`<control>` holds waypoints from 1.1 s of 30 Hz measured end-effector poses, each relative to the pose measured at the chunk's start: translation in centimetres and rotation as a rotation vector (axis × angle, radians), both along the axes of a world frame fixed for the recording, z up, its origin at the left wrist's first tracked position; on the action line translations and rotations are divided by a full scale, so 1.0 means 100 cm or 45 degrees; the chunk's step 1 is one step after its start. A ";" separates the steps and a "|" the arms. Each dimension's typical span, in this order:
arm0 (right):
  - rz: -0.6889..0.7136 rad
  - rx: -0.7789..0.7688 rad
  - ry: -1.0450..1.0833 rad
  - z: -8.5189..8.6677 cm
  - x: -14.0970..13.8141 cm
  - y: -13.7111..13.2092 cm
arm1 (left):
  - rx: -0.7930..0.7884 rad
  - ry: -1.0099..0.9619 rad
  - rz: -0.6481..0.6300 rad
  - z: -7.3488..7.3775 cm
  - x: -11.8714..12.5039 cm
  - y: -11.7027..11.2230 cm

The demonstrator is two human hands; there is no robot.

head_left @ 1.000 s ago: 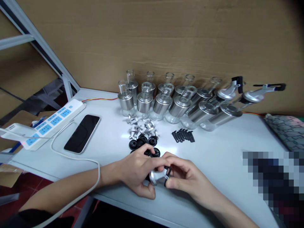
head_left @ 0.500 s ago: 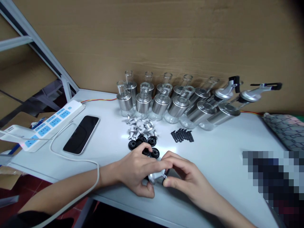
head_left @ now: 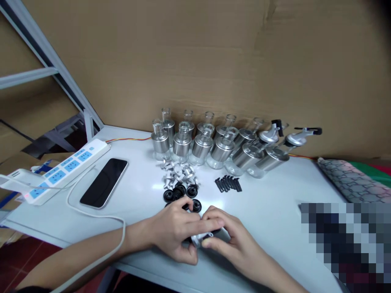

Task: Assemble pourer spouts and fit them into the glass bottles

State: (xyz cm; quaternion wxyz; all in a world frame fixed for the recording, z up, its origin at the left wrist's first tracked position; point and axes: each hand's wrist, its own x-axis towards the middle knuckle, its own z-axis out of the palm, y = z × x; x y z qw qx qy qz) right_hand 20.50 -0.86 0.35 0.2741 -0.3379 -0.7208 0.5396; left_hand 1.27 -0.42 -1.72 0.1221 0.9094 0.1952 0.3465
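Head view: we pinch the small silver metal spout cap between left hand and right hand, both hands closed on it, just in front of the black round rubber discs; we judge it light, stiff and slick, best gripped by its sides.

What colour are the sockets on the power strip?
Blue, on a white power strip; head view.

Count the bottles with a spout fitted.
2. Left spouted bottle and right spouted bottle, side by side at the right end of the back row by the cardboard. The other bottles show bare necks; none seems hidden.
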 end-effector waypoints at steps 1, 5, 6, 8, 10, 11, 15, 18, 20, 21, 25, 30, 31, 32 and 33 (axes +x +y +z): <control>0.003 -0.070 0.011 0.001 0.000 0.002 | -0.006 -0.012 0.003 0.000 0.000 -0.001; 0.054 -0.303 0.172 0.005 0.001 0.007 | -0.011 -0.049 0.020 -0.004 0.002 -0.002; 0.069 -0.311 0.212 0.006 0.001 0.009 | 0.020 -0.085 0.025 -0.006 0.002 -0.001; 0.050 -0.286 0.273 0.006 0.002 0.012 | 0.065 -0.198 0.080 -0.008 0.004 -0.001; -0.120 -0.250 0.337 0.008 0.004 0.019 | -0.026 -0.306 0.230 -0.008 0.006 -0.002; -0.266 -0.210 0.367 0.010 0.005 0.024 | -0.078 -0.331 0.292 -0.008 0.007 -0.003; -0.771 0.274 0.184 0.026 0.008 0.054 | -0.010 -0.208 0.212 -0.007 0.012 -0.009; -0.896 0.556 -0.165 0.040 0.010 0.084 | 0.137 -0.033 0.037 -0.011 0.015 -0.011; -0.951 0.646 -0.275 0.046 0.009 0.103 | 0.168 0.041 0.013 -0.013 0.015 -0.010; -0.964 0.677 -0.324 0.048 0.007 0.111 | 0.165 0.056 0.021 -0.014 0.015 -0.009; -1.015 0.792 -0.518 0.046 -0.002 0.135 | 0.160 0.018 0.048 -0.011 0.014 -0.005; -1.125 0.885 -0.736 0.046 -0.009 0.133 | 0.169 -0.062 0.034 -0.007 0.013 -0.005; -1.138 0.894 -0.765 0.049 -0.008 0.129 | 0.144 -0.094 0.049 -0.006 0.013 -0.005; -1.154 0.901 -0.789 0.054 -0.006 0.124 | 0.107 -0.132 0.076 -0.006 0.012 -0.005; -1.170 0.906 -0.798 0.059 -0.004 0.117 | 0.061 -0.173 0.109 -0.007 0.011 -0.006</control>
